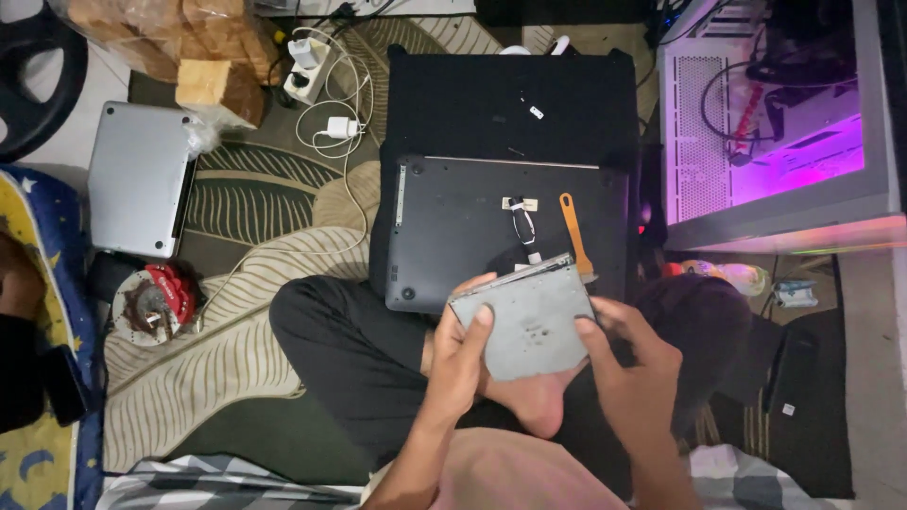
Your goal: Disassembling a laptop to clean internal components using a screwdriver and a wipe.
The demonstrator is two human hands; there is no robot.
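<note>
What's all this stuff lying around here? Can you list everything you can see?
Flat grey metal drive: one, grey, held in both hands over the lap.
Black laptop turned bottom up: one, black, on the floor ahead of the knees.
Orange plastic pry tool: one, orange, lying on the black laptop.
Silver closed laptop: one, silver, on the floor at left.
White charger with cable: one, white, on the leaf-patterned rug.
White computer case lit purple: one, at right.
Left hand: fingers on the drive's left edge.
Right hand: fingers on its right edge.
</note>
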